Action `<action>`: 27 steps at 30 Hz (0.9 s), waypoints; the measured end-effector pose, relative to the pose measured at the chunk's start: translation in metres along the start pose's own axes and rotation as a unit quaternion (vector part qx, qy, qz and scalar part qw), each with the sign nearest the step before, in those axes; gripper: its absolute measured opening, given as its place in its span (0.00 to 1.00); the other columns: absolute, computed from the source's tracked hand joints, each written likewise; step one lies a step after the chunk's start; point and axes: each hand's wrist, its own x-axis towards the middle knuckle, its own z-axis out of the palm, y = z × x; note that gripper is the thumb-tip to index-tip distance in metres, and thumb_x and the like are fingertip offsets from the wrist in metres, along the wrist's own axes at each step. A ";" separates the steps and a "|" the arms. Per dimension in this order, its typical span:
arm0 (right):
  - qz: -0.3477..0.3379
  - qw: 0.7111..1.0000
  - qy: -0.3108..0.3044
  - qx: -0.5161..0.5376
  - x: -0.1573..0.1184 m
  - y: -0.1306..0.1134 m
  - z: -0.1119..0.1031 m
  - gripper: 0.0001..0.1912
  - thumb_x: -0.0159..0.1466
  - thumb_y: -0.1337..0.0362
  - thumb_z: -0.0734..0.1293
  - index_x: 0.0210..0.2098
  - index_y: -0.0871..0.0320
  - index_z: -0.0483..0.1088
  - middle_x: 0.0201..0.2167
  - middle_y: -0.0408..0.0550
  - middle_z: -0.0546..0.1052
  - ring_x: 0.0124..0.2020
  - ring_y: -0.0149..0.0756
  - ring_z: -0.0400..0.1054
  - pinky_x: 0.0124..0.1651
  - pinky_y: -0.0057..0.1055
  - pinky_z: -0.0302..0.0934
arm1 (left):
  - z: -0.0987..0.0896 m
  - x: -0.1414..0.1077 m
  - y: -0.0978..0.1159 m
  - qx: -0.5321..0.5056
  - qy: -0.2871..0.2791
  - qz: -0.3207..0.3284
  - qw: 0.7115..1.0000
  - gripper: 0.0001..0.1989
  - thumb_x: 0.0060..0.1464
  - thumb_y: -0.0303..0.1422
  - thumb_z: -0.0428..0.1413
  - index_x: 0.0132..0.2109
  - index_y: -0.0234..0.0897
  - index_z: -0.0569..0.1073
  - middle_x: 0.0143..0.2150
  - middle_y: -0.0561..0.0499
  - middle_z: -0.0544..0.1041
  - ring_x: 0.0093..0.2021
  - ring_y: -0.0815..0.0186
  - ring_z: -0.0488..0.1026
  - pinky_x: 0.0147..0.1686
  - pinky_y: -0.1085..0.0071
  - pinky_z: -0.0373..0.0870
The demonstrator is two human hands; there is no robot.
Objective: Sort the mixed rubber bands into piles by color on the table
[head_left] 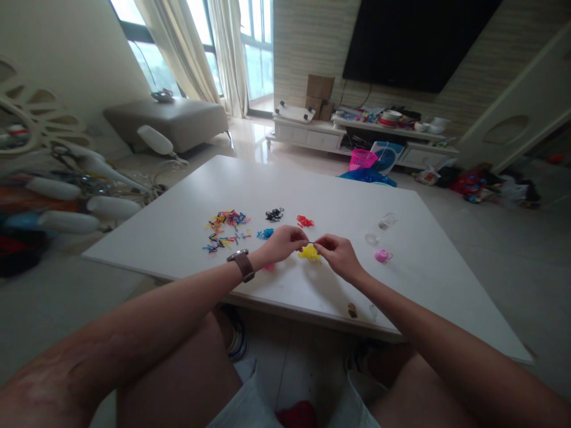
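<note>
Between my two hands a small dark rubber band (pixel 311 242) is held, one end in each pinch. My left hand (pixel 285 242), with a watch on its wrist, closes thumb and fingers on it, and my right hand (pixel 339 254) pinches the other end. Just below them lies a pile of yellow bands (pixel 309 254). Beyond are piles of black bands (pixel 273 214), red bands (pixel 305 222) and blue bands (pixel 266 233). Pink bands (pixel 269 267) show partly behind my left forearm. A mixed-colour heap (pixel 227 221) spreads to the left.
On the right of the white table (pixel 414 297) are a clear container (pixel 388 221), a clear round piece (pixel 372 239) and a pink item (pixel 382 255). Near the front edge lies a small dark-and-yellow item (pixel 352 310). A pink basket (pixel 362 159) stands past the far edge.
</note>
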 end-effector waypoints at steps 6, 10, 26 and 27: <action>0.001 1.000 -0.004 0.003 0.001 -0.001 0.001 0.10 0.62 0.59 0.66 0.31 0.58 0.76 0.26 0.46 0.78 0.28 0.34 0.71 0.32 0.28 0.63 | -0.001 -0.002 0.012 0.069 0.016 0.008 0.997 0.05 0.55 0.28 0.55 0.33 0.32 0.75 0.25 0.50 0.77 0.27 0.68 0.75 0.29 0.75 0.69; 0.004 1.000 -0.012 0.003 0.001 -0.001 0.001 0.10 0.62 0.59 0.66 0.31 0.58 0.75 0.25 0.45 0.77 0.27 0.33 0.70 0.31 0.27 0.61 | -0.001 -0.004 0.016 0.101 0.014 0.021 0.995 0.06 0.56 0.28 0.54 0.33 0.32 0.74 0.25 0.51 0.77 0.27 0.69 0.75 0.29 0.75 0.67; -0.007 1.000 -0.020 0.011 0.003 -0.004 0.001 0.11 0.64 0.58 0.64 0.31 0.58 0.73 0.26 0.45 0.76 0.28 0.33 0.70 0.33 0.28 0.61 | 0.000 -0.005 0.015 0.112 -0.009 0.032 0.993 0.07 0.58 0.31 0.54 0.34 0.33 0.74 0.27 0.51 0.77 0.29 0.69 0.75 0.30 0.76 0.67; -0.008 1.000 -0.017 0.011 0.003 -0.005 0.001 0.11 0.64 0.58 0.64 0.31 0.58 0.73 0.26 0.45 0.76 0.28 0.33 0.70 0.33 0.28 0.61 | -0.001 -0.005 0.015 0.108 -0.007 0.032 0.994 0.07 0.58 0.31 0.54 0.34 0.33 0.74 0.27 0.51 0.77 0.29 0.69 0.75 0.30 0.76 0.67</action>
